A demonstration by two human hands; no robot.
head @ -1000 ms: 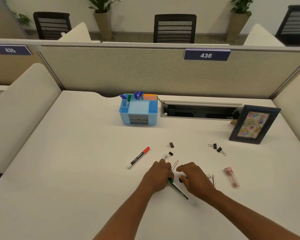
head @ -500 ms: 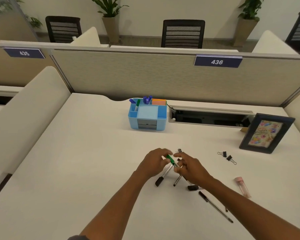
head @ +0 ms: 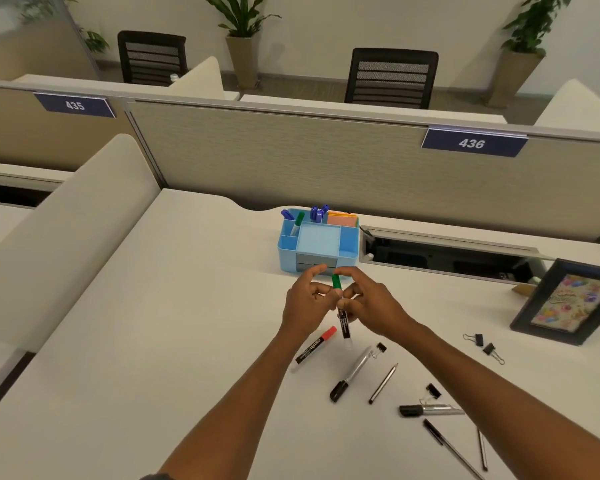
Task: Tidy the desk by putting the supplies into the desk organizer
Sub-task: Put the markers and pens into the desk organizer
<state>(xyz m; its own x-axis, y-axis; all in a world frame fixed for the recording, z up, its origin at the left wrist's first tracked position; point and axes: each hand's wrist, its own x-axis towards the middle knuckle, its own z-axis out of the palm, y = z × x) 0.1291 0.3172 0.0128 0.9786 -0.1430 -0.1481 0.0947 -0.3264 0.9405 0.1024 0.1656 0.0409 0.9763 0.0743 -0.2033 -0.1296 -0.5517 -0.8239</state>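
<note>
2 bare hands are meeting above a white bench [head: 153, 341], holding a green-capped whiteboard marker [head: 341, 310] upright between them. The left hand [head: 307, 303] is pinching the marker just under its cap with curled fingers; the right hand [head: 368, 303] is gripping the barrel from the other side. A light blue plastic desk organizer [head: 317, 242] is sitting just beyond the hands at 12 o'clock, with blue and green markers and pink sticky notes standing in its rear compartments. A red-capped marker [head: 314, 348] is lying at 6 o'clock from the left hand. At 5 o'clock, 2 black-capped silver markers [head: 352, 374], thin pens and black binder clips [head: 484, 344] are lying scattered. A black-framed picture [head: 565, 301] is standing at 3 o'clock.
</note>
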